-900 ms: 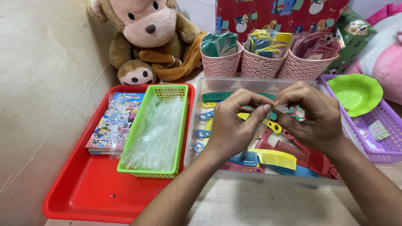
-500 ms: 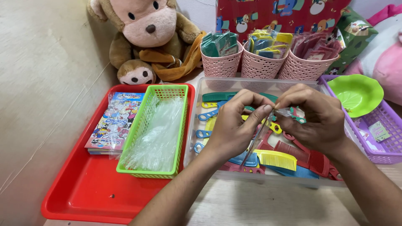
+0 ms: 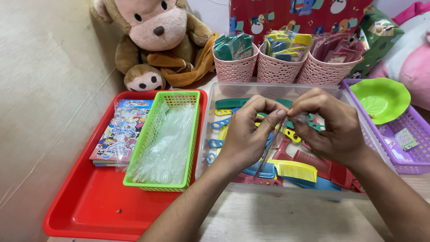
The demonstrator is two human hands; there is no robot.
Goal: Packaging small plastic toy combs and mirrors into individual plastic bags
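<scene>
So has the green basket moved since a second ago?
No. The green basket sits on the same spot in the red tray, beside the booklets.

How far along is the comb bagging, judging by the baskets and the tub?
Done: three pink baskets at the back already hold bagged items. In hand: left hand and right hand pinch a clear sleeve over the clear tub. Left: many loose combs in the tub, and a stack of sleeves in the green basket.
</scene>
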